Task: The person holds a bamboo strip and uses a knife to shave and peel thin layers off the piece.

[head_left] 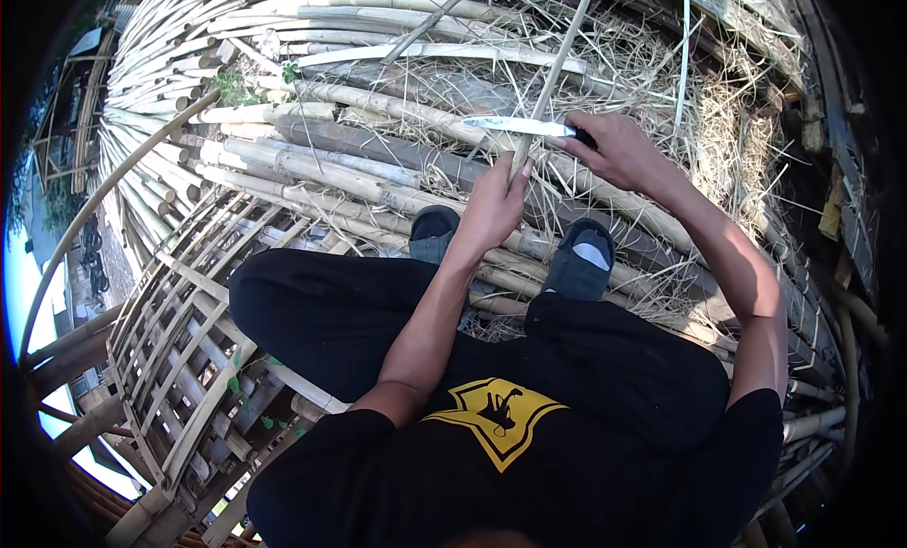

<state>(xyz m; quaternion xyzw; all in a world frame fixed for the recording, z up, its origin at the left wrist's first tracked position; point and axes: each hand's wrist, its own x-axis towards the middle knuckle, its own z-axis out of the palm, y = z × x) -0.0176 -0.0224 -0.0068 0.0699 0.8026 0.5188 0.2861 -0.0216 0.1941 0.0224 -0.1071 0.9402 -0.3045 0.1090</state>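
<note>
My left hand (493,206) is closed around the lower end of a thin bamboo strip (557,66), which slants up and away to the right. In my right hand (619,151) is the dark handle of a knife (520,126). Its long bright blade points left and lies across the strip, just above my left fingers. Whether the edge bites into the bamboo I cannot tell.
Bamboo poles (378,104) lie in rows under and before my sandalled feet (578,260). Pale shavings (652,57) are strewn over them. A woven bamboo lattice (189,359) stands at my left, with a curved pole (94,203) beyond it.
</note>
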